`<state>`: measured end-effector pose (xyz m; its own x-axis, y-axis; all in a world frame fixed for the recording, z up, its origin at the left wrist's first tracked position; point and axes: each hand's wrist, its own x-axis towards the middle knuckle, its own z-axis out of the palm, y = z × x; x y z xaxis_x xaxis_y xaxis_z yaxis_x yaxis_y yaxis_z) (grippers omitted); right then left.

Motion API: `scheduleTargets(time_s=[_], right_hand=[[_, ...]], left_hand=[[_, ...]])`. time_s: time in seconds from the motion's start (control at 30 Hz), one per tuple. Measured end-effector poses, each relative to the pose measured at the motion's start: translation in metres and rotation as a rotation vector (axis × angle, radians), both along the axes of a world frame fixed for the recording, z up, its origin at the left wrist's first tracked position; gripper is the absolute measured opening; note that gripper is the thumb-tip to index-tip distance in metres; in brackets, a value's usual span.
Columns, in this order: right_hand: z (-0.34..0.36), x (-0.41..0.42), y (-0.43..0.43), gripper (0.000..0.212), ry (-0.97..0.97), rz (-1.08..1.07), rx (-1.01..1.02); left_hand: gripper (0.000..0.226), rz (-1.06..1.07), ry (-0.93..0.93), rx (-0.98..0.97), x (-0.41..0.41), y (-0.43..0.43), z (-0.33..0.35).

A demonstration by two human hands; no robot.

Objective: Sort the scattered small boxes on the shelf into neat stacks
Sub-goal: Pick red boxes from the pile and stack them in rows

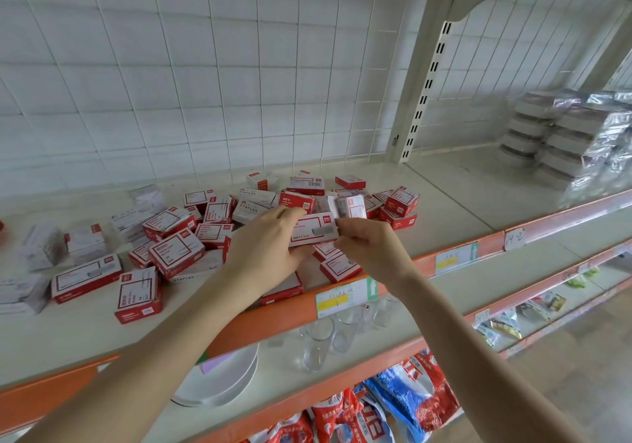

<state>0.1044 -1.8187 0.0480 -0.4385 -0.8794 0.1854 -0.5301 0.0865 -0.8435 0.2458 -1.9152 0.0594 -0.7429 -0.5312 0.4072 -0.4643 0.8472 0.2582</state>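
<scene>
Both hands hold one red-and-white box [313, 232] just above the shelf [444, 203], near the middle of its front edge. The left hand [270, 247] grips the box's left end with curled fingers; the right hand [369, 247] pinches its right end. The other boxes [178, 237] lie scattered, many tilted or overlapping, from the shelf's left end to its middle. Wrapped packs [564, 134] sit stacked towards the right end. Glasses [321, 340] and plates [222, 384] stand on the shelf below.
</scene>
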Motion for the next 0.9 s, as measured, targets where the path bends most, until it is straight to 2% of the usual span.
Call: scheduleTargets(time_s=[0.17,0.3,0.43,0.6,0.77,0.9], right_hand=[[0.0,-0.011,0.005,0.045,0.263,-0.135,0.299],[-0.008,0.0,0.005,0.059,0.265,-0.128,0.37],[-0.014,0.009,-0.001,0.081,0.374,-0.175,0.452],[-0.013,0.015,-0.008,0.098,0.437,-0.197,0.479],[-0.015,0.009,-0.011,0.107,0.437,-0.202,0.423],[-0.016,0.007,-0.011,0.111,0.418,-0.212,0.385]], left_hand=[[0.05,0.042,0.007,0.002,0.005,-0.001,-0.006],[0.051,0.085,-0.008,-0.008,0.009,-0.002,-0.009],[0.053,0.089,-0.025,-0.009,0.011,-0.004,-0.013],[0.055,0.089,-0.043,0.001,0.015,-0.004,-0.014],[0.04,0.116,-0.093,0.031,0.023,-0.008,-0.015],[0.048,0.105,-0.134,0.057,0.025,-0.01,-0.017]])
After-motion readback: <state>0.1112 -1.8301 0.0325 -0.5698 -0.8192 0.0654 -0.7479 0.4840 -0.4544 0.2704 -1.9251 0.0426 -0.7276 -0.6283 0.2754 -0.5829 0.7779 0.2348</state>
